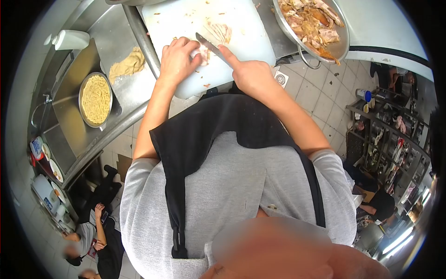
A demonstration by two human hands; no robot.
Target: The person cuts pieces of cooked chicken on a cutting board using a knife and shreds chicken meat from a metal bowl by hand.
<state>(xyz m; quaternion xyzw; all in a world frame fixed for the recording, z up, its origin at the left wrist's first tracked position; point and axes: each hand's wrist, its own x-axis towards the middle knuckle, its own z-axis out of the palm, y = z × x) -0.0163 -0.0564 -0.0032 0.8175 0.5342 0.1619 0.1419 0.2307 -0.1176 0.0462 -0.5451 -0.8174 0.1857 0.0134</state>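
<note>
My right hand [251, 76] grips a knife [213, 46], its index finger stretched along the back of the blade. Under the curled fingers of my left hand [179, 60] is a pale piece of cooked meat [201, 54], held down on the white cutting board [251, 28]. The blade crosses the board close beside those fingertips. Just beyond the knife lies a fan of thin meat slices [219, 33]. Small brown scraps are scattered over the board. The knife's handle is hidden in my right palm.
A metal bowl [344, 44] of browned meat pieces stands right of the board. At left, dough-like food [127, 65] lies on steel beside a bowl of noodles [95, 100] and a white bottle [69, 40]. Several people and a shelf rack [385, 125] are farther off.
</note>
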